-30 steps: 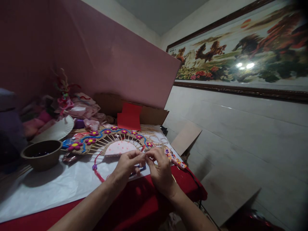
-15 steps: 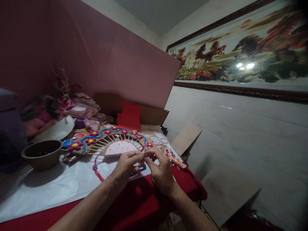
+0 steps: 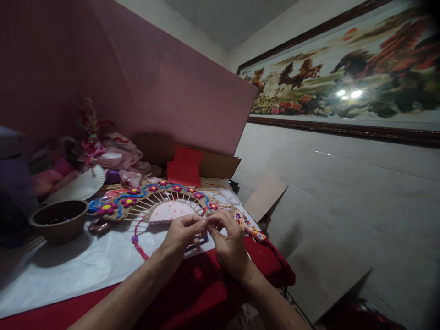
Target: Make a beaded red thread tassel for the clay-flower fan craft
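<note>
My left hand [image 3: 182, 236] and my right hand [image 3: 229, 240] meet fingertip to fingertip just in front of a fan-shaped craft [image 3: 156, 201] made of wooden sticks with a jute rim, a blue cord and pink-yellow flowers. Both hands pinch something small between thumb and fingers; I cannot make out what it is. A red tassel cord with a purple bead [image 3: 136, 240] lies left of my left hand. A spotted, colourful handle-like piece [image 3: 249, 225] lies right of my right hand.
A brown bowl [image 3: 59, 221] stands at the left on white paper [image 3: 68, 268] over a red tablecloth [image 3: 202, 293]. A paper plate [image 3: 84, 183], pink cloth pile, red card [image 3: 184, 167] and cardboard stand behind. A framed horse painting [image 3: 343, 78] hangs on the right wall.
The hands stay pinched together at the same spot; only the fingers shift slightly. Nothing else moves.
</note>
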`<state>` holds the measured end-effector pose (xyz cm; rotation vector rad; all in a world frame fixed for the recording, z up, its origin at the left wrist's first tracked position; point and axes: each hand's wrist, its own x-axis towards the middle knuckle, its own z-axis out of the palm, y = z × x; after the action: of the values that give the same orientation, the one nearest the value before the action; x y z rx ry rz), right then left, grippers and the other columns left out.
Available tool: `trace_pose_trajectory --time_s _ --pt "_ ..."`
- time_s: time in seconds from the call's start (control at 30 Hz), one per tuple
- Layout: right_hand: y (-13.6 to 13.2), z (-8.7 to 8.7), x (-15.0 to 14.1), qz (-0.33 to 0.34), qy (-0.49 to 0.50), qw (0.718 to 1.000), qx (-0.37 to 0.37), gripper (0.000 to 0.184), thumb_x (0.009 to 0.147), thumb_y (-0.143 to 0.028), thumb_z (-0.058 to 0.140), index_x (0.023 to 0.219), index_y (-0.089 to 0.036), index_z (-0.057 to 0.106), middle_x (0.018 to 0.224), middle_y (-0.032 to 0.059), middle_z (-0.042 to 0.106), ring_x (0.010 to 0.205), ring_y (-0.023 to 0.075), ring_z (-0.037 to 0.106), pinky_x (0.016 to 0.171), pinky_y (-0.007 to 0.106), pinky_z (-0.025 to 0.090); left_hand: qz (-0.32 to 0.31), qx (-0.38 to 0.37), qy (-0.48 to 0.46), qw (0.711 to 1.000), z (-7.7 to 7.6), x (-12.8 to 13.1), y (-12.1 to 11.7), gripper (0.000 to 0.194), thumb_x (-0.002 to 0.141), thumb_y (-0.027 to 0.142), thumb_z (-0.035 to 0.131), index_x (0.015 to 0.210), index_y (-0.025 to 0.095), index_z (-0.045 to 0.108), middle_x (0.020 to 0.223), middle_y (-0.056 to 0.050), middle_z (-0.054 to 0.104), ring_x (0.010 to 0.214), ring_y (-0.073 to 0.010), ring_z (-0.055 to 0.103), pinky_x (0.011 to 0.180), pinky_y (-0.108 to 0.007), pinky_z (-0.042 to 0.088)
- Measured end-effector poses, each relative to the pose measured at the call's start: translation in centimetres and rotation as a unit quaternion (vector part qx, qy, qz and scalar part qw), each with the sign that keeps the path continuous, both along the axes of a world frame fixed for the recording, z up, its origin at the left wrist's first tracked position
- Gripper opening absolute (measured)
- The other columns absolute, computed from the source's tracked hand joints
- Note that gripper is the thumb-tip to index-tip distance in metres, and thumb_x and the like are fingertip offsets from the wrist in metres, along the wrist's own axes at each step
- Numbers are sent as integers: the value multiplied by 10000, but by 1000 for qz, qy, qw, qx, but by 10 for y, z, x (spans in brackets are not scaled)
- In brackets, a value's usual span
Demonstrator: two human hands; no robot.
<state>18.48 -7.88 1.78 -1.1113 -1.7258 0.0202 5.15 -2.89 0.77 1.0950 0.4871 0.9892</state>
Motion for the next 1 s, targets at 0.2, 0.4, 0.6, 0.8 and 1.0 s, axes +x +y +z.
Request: trace_pose_trajectory --time_s 0.2,0.4,0.6,0.8,1.0 --pt "-2 -2 1 4 76 997 1 94 869 -161 532 931 -199 592 862 21 597 790 155 555 701 273 446 77 62 27 995 5 -1 -2 266 621 371 756 653 126 658 543 9 582 421 -78 486 402 -199 392" --pt "-5 -2 1 12 81 997 8 68 871 -166 544 889 -201 599 842 11 600 773 146 559 691 262 439 128 105 47 985 4 2 -5 173 641 302 720 652 134 678 542 2 606 407 -74 481 387 -190 383" --pt "-9 -2 -1 16 94 995 8 75 871 -160 541 890 -202 601 841 13 599 770 146 562 690 263 445 222 236 55 944 0 1 -8 79 718 236 680 704 158 680 597 1 616 457 -85 504 419 -205 409" --pt "-11 -2 -2 23 99 995 5 73 872 -165 540 887 -200 602 837 16 600 767 147 559 692 263 447 322 524 58 786 4 -3 -14 111 794 66 607 819 164 653 697 -19 638 670 -127 574 614 -261 472" --pt "-11 -3 -4 27 100 994 18 64 871 -160 546 877 -205 591 820 7 584 753 139 543 686 259 438 329 601 70 725 7 -2 -17 152 814 20 565 855 157 617 697 -23 640 679 -131 567 623 -273 470"
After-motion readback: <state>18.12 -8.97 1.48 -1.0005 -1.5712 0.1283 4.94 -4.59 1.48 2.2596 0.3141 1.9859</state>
